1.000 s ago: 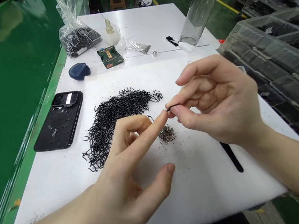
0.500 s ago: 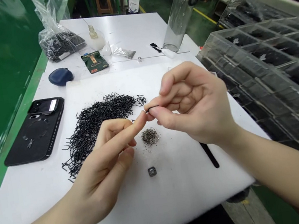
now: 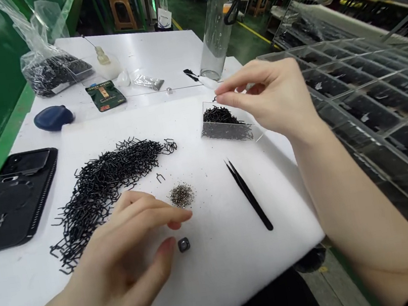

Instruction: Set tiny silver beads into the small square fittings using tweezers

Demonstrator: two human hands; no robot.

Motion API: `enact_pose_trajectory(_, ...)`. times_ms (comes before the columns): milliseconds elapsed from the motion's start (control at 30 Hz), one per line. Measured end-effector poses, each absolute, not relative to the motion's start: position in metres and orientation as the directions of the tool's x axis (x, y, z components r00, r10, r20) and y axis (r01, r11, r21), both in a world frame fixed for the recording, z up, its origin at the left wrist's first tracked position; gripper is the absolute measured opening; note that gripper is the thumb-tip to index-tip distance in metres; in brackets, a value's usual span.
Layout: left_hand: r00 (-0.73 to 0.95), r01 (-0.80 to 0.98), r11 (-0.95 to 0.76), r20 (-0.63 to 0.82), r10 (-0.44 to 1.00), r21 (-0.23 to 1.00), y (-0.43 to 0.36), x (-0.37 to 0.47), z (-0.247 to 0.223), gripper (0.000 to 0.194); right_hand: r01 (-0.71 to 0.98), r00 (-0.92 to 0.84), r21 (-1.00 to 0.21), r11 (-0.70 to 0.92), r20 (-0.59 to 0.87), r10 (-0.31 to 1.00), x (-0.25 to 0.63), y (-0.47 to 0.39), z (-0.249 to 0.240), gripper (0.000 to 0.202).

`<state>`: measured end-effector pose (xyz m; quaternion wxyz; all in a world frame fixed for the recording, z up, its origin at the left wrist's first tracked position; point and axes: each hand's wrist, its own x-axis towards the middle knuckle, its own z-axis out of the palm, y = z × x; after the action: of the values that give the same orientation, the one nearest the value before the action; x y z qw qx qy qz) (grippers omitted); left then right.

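Note:
My right hand point(image 3: 268, 95) pinches a small black bent piece point(image 3: 215, 99) between thumb and forefinger, above a clear box point(image 3: 226, 132) holding many similar pieces. My left hand point(image 3: 131, 258) hovers over the white mat point(image 3: 222, 273), thumb and forefinger apart, with nothing between them. Beside its fingertips sits a small dark square part point(image 3: 184, 244). A heap of black bent pieces point(image 3: 109, 174) lies behind the left hand, and a single forked piece point(image 3: 160, 178) rests near it. Tiny metallic bits point(image 3: 182, 195) form a little pile at mid mat. Black tweezers point(image 3: 251, 197) lie to the right.
At the left are a black phone-like device point(image 3: 12, 202) and a blue case point(image 3: 53, 118). Behind the mat stand a plastic bag point(image 3: 56, 73), a green packet point(image 3: 106, 95) and a tall bottle point(image 3: 214, 39). Clear compartment trays point(image 3: 375, 96) fill the right side.
My hands have separated. The right one has moved up and right to the box with a black piece; the left has opened, lower down. The view has shifted, showing the box and whole tweezers.

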<state>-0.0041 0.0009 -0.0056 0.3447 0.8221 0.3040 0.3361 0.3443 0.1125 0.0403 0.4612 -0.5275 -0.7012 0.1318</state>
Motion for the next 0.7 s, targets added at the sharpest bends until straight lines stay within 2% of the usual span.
enact_pose_trajectory(67, 0.602, 0.307, -0.585, 0.323, 0.730, 0.751, -0.004, 0.000, -0.005, 0.048, 0.650, -0.049, -0.652, 0.390, 0.477, 0.878, 0.350, 0.115, 0.037, 0.020)
enact_pose_trajectory(167, 0.661, 0.340, -0.630, 0.299, 0.688, 0.698, -0.007, 0.004, -0.006, 0.049, 0.687, -0.071, -0.628, 0.365, 0.442, 0.894, 0.352, 0.116, 0.036, 0.018)
enact_pose_trajectory(333, 0.686, 0.313, -0.666, 0.324, 0.652, 0.677, -0.003, 0.004, -0.010, 0.045, 0.720, -0.090, -0.598, 0.351, 0.421, 0.902, 0.355, 0.100, 0.066, 0.018)
enact_pose_trajectory(367, 0.682, 0.301, -0.662, 0.330, 0.653, 0.687, -0.002, 0.004, -0.010, 0.043, 0.735, -0.146, -0.580, 0.350, 0.368, 0.918, 0.356, 0.093, 0.073, 0.019)
enact_pose_trajectory(433, 0.662, 0.286, -0.642, 0.338, 0.669, 0.711, -0.001, 0.005, -0.011, 0.038, 0.750, -0.286, -0.574, 0.329, 0.167, 0.943, 0.356, 0.073, 0.078, 0.018)
enact_pose_trajectory(500, 0.626, 0.293, -0.616, 0.340, 0.702, 0.731, -0.001, 0.007, -0.012, 0.031, 0.761, -0.385, -0.564, 0.319, 0.001, 0.923, 0.353, 0.052, 0.068, 0.030)
enact_pose_trajectory(533, 0.607, 0.299, -0.604, 0.341, 0.718, 0.739, -0.001, 0.008, -0.013, 0.028, 0.781, -0.381, -0.548, 0.298, -0.040, 0.924, 0.351, 0.042, 0.059, 0.030)
enact_pose_trajectory(700, 0.572, 0.313, -0.579, 0.338, 0.748, 0.753, -0.002, 0.007, -0.014, 0.020, 0.828, -0.355, -0.485, 0.282, -0.063, 0.933, 0.342, 0.016, 0.021, 0.019)
